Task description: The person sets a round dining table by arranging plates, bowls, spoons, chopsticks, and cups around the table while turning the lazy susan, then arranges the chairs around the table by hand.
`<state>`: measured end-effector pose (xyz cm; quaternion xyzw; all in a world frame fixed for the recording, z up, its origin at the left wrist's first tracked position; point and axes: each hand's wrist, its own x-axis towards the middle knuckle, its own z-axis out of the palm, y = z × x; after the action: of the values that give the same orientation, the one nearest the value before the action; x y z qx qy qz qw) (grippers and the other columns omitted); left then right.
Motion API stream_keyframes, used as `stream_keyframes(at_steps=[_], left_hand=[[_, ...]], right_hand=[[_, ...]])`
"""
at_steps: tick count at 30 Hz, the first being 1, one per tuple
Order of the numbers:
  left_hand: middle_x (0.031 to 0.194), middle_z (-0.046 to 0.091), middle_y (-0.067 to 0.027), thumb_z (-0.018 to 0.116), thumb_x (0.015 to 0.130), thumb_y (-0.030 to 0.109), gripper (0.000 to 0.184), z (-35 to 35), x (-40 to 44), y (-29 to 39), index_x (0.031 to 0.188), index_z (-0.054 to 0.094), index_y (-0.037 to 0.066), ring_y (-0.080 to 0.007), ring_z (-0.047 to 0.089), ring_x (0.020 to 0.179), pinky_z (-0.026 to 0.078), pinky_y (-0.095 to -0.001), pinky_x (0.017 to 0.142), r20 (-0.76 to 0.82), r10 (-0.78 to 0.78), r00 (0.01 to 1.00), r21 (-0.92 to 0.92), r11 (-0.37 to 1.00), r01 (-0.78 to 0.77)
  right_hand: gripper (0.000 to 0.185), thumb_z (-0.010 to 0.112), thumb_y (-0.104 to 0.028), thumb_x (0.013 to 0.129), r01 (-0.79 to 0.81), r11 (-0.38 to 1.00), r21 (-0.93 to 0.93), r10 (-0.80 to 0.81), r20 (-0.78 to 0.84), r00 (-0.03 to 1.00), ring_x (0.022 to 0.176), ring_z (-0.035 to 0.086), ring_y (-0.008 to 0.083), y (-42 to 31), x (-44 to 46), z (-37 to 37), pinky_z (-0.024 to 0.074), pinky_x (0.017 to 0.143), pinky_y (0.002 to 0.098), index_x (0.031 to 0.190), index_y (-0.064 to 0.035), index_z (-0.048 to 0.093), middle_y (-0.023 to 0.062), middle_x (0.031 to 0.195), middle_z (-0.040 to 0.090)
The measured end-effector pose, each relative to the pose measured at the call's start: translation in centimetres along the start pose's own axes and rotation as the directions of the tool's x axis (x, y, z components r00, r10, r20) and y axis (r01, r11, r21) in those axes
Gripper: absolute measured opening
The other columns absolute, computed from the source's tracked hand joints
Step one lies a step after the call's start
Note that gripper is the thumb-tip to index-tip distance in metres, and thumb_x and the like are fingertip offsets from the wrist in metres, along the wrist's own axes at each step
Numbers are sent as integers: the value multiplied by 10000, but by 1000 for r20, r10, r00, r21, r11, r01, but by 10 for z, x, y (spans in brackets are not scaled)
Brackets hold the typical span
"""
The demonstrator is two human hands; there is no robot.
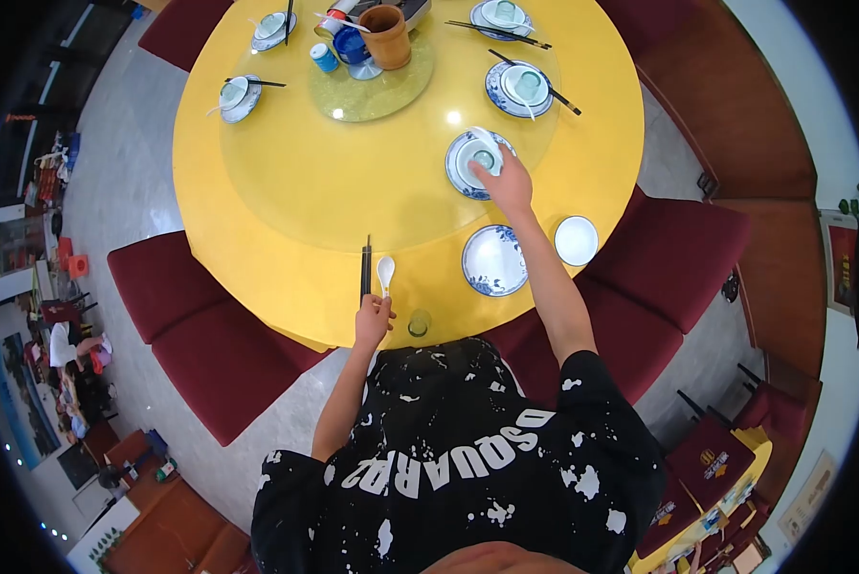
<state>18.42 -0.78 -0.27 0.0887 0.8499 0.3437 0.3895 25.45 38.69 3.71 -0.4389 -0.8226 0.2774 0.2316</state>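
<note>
My left hand [374, 320] is closed at the near edge of the yellow table, holding black chopsticks [366, 266] and a white spoon [385, 272] side by side. Just right of it stands a small clear glass [418, 323]. Farther out, my right hand [511, 187] reaches over a white bowl [467, 158] on a blue-patterned plate [455, 184]. Its thumb and fingers close around a glass [485, 158] in the bowl; a white spoon [488, 140] lies beside the fingers. Under my right forearm are another blue-patterned plate [491, 260] and a plain white bowl [576, 240].
Several place settings with bowls, spoons and chopsticks [563, 100] ring the yellow table [286, 287]. A glass turntable [377, 100] bears a brown pot [385, 40] and a blue-capped container [324, 57]. Dark red chairs [228, 373] stand close on both sides.
</note>
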Motion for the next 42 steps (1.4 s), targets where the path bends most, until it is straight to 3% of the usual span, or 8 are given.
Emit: stream_keyframes(at_steps=[2, 5, 7, 14, 21, 26, 36, 42], left_hand=[[736, 688, -166, 586, 973, 279, 299, 0, -1, 8, 975, 541, -16, -203, 637, 499, 510, -320, 483, 71, -21, 997, 82, 996, 15], [727, 687, -177, 577, 965, 313, 306, 2, 4, 3, 976, 560, 8, -264, 648, 520, 517, -387, 517, 124, 38, 992, 222, 973, -65], [707, 679, -177, 577, 951, 325, 298, 6, 9, -8, 989, 579, 30, -347, 671, 601, 523, -472, 576, 130, 128, 983, 290, 943, -162], [895, 634, -184, 640, 890, 244, 280, -19, 10, -4, 1057, 554, 36, -374, 646, 783, 517, -483, 685, -371, 314, 874, 393, 906, -158], [894, 636, -190, 741, 795, 264, 342, -33, 27, -48, 947, 643, -27, -340, 634, 813, 519, -426, 740, -268, 71, 961, 356, 934, 30], [936, 681, -172, 732, 794, 250, 276, -30, 29, -39, 933, 667, 20, -346, 665, 874, 530, -428, 791, -247, -30, 968, 341, 933, 116], [895, 710, -199, 659, 783, 229, 225, -43, 41, -37, 893, 719, 43, -364, 689, 860, 549, -445, 782, -164, 40, 986, 486, 873, 45], [919, 702, -229, 652, 742, 224, 247, -43, 26, -15, 891, 720, 39, -389, 690, 860, 551, -469, 769, -141, -24, 990, 600, 793, 105]], right_hand=[[403, 645, -302, 877, -11, 997, 71, 17, -87, 996, 903, 644, 398, 13, 0, -1, 513, 769, 468, 1149, -10, 586, 210, 964, 676], [284, 579, -199, 917, -115, 987, -116, 122, 57, 991, 866, 635, 405, 20, -8, -17, 502, 758, 490, 1118, 1, 567, 224, 947, 669], [231, 571, -161, 915, 45, 985, -165, -46, -2, 999, 828, 628, 400, 29, -15, -14, 496, 735, 501, 1089, -10, 556, 213, 902, 658], [216, 576, -124, 912, 192, 961, -199, -193, 12, 981, 853, 617, 379, 46, -23, 1, 499, 746, 478, 1113, -47, 591, 180, 924, 648], [346, 619, -148, 869, 138, 968, -209, -196, -292, 936, 991, 600, 340, 11, -46, -19, 483, 867, 446, 1197, -40, 602, 164, 1121, 630], [254, 600, -147, 898, -262, 926, 272, 297, -96, 950, 969, 629, 302, 9, -118, -26, 494, 866, 394, 1095, 7, 647, 171, 1041, 662], [211, 572, -122, 947, -448, 787, 425, 381, 236, 894, 863, 623, 135, 14, -207, -19, 494, 781, 269, 1085, 21, 641, 80, 930, 674], [204, 566, -107, 950, -404, 753, 520, 356, 195, 914, 846, 608, 106, 19, -194, -22, 485, 757, 245, 1096, 17, 637, 51, 931, 666]])
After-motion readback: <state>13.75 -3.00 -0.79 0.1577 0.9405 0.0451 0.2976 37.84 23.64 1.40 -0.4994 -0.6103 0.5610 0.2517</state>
